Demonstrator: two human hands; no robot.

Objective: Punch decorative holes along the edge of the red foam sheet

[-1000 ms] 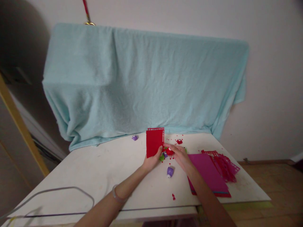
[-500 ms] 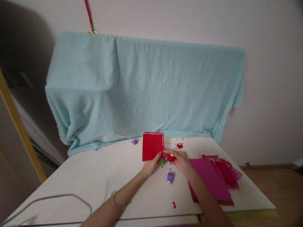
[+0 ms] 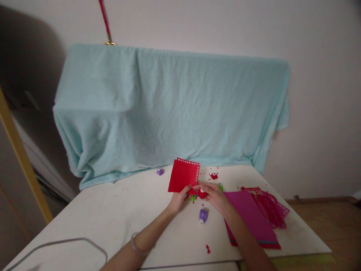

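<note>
A pale wall (image 3: 310, 56) backs the scene, and a light blue towel (image 3: 169, 109) hangs over something bulky at the far edge of a white desk (image 3: 113, 210). A wooden post (image 3: 22, 162) leans at the far left, and a grey cable (image 3: 70, 242) loops across the near left corner of the desk.

On the right side of the desk lies a magenta sheet (image 3: 249, 216), with a pile of red cut strips (image 3: 270, 207) just beyond it to the right.

Near the middle, the left hand (image 3: 177, 201) pinches the near edge of a red card (image 3: 183, 176), which stands tilted off the desk; its far and right edges carry a row of small punched holes. The card looks light and thin, stiff enough to stand but easy to crease, so it is best held by the edge with flat fingers, away from the weakened punched border.

The right hand (image 3: 216, 195) closes on a red punch (image 3: 201, 194) set against the card's near right corner. The punch looks small, hard and smooth, best gripped from above between thumb and fingers.

Smaller things lie around: a purple punch (image 3: 203, 215) just near the hands, a green punch (image 3: 220, 186) beside the right hand, another red punch (image 3: 214, 175) and another purple one (image 3: 160, 172) farther off, and red scraps (image 3: 208, 248).
</note>
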